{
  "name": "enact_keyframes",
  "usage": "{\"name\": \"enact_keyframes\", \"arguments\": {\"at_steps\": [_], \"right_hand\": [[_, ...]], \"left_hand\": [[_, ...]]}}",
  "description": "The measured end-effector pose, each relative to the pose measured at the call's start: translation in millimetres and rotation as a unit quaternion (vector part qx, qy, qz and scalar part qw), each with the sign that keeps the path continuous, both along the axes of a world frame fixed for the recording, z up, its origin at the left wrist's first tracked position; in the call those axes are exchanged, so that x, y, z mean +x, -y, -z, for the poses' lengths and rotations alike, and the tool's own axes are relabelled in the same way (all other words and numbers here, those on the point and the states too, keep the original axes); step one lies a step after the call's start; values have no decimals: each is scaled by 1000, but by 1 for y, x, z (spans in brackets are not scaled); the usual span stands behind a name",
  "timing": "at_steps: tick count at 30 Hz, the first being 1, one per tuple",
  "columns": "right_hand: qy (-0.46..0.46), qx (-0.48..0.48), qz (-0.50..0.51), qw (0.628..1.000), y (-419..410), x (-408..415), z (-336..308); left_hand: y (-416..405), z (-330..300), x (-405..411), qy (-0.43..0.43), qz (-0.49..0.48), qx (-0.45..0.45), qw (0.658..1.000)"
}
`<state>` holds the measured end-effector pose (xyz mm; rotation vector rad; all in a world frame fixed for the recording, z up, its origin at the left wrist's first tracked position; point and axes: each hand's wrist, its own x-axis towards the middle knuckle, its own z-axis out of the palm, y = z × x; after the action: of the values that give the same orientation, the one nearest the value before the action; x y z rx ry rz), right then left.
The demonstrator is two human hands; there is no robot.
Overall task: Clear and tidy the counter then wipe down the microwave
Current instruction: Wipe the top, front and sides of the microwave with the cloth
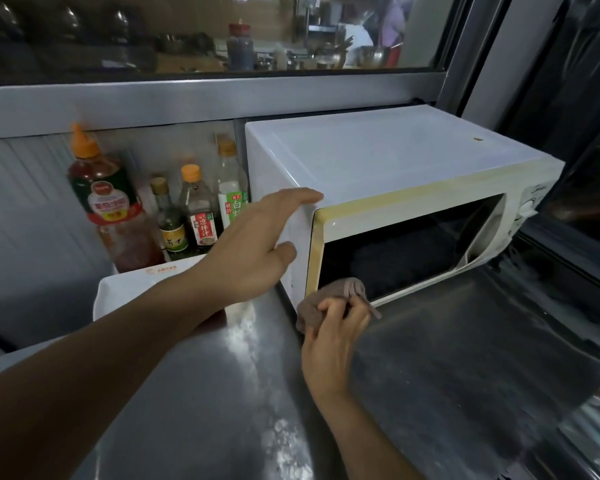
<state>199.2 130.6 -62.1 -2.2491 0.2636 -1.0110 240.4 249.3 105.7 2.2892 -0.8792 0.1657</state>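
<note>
A white microwave (388,161) with a yellowed door frame and dark window stands on the steel counter (222,393), at the back right. My left hand (257,247) rests flat on its left side wall, fingers straight and reaching the top front corner. My right hand (333,341) grips a bunched brownish cloth (340,292) and holds it against the lower left corner of the microwave door.
Several sauce and vinegar bottles (108,206) stand to the left of the microwave against the back wall. A white box (129,292) lies in front of them. A glass pass-through window (222,32) runs above. The counter's right edge meets a dark glass panel (575,133).
</note>
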Motion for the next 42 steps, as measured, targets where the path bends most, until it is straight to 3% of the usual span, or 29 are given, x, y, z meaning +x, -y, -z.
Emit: {"name": "enact_keyframes", "arguments": {"at_steps": [7, 14, 24, 34, 42], "right_hand": [[124, 93, 17, 988, -12, 18, -74], [140, 97, 55, 984, -19, 27, -57], [-15, 26, 90, 995, -15, 16, 49], [-38, 10, 13, 999, 5, 8, 53], [-71, -22, 14, 997, 20, 0, 46]], "left_hand": [[1, 9, 10, 52, 51, 14, 997], [4, 24, 7, 61, 43, -49, 996], [12, 33, 9, 77, 25, -71, 994], [22, 25, 5, 134, -25, -53, 989], [38, 24, 4, 193, -83, -33, 977]]}}
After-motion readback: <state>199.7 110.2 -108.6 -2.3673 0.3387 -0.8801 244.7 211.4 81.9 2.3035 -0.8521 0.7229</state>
